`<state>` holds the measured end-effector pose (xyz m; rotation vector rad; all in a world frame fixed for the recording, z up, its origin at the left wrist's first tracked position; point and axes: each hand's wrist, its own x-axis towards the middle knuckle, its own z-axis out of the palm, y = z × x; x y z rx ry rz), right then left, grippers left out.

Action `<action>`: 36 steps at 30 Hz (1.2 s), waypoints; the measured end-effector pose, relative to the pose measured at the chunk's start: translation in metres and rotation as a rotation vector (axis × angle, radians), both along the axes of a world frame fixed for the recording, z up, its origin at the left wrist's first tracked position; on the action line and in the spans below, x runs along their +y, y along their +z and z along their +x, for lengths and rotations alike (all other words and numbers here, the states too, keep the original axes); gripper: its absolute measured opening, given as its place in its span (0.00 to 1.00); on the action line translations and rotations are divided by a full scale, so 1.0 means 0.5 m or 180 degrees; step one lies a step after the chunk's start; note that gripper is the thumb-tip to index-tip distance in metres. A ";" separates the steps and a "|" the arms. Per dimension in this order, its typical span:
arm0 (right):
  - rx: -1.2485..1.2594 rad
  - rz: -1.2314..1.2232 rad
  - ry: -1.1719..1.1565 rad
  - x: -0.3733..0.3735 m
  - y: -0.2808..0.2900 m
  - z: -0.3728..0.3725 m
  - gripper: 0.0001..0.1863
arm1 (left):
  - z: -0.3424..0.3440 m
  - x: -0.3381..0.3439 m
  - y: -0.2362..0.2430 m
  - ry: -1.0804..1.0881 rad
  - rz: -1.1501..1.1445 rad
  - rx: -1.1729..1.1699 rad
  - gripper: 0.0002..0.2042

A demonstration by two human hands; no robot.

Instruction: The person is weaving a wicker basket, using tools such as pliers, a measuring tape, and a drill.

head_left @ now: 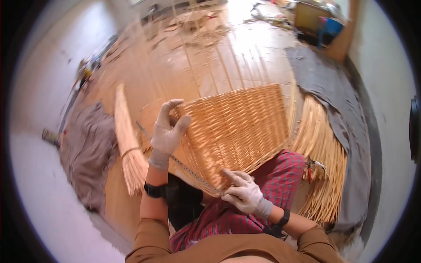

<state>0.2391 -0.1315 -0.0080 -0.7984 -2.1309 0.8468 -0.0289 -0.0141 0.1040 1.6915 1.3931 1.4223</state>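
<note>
A rectangular woven wicker basket [237, 127] rests tilted by my lap, against my raised plaid-covered knee. My left hand [166, 131], in a pale knit glove, is at its left upper corner, thumb and fingers spread apart; whether they touch the edge is hard to see. My right hand [245, 193], also gloved, is at the lower corner, its index finger stretched along the weave and the other fingers curled. A narrow strip with dark and light marks [190, 172], like a measuring tape, runs from behind my left wrist to my right fingers, which appear closed on its end.
A tied bundle of pale wicker rods [127, 149] lies at the left beside a brown cloth [90, 153]. More rods [322, 171] are spread on a grey cloth [351, 144] at the right, with cutters [315, 165] on them. Scraps [193, 26] litter the far floor.
</note>
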 end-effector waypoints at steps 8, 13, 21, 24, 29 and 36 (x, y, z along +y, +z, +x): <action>-0.1001 -0.0007 0.1278 0.059 -0.047 -0.210 0.13 | -0.339 -0.112 -0.175 0.1727 -0.0062 -0.0095 0.18; -0.2682 -0.0289 0.1760 0.055 -0.063 -0.135 0.12 | -0.438 -0.185 -0.260 0.1766 -0.0107 -0.0891 0.19; -0.2799 -0.2852 0.1075 0.080 0.006 0.003 0.10 | -0.511 -0.226 -0.252 0.0566 -0.0677 -0.2118 0.15; -0.2776 -0.3159 0.0985 0.083 0.007 0.009 0.11 | -0.530 -0.199 -0.265 0.0326 -0.0637 -0.1981 0.13; -0.2488 -0.3168 0.1177 0.061 -0.028 -0.008 0.11 | -0.529 -0.187 -0.280 0.0163 -0.0414 -0.2380 0.13; -0.2199 -0.3708 0.1316 0.045 -0.020 -0.054 0.08 | -0.538 -0.187 -0.214 0.0484 -0.0815 -0.1476 0.11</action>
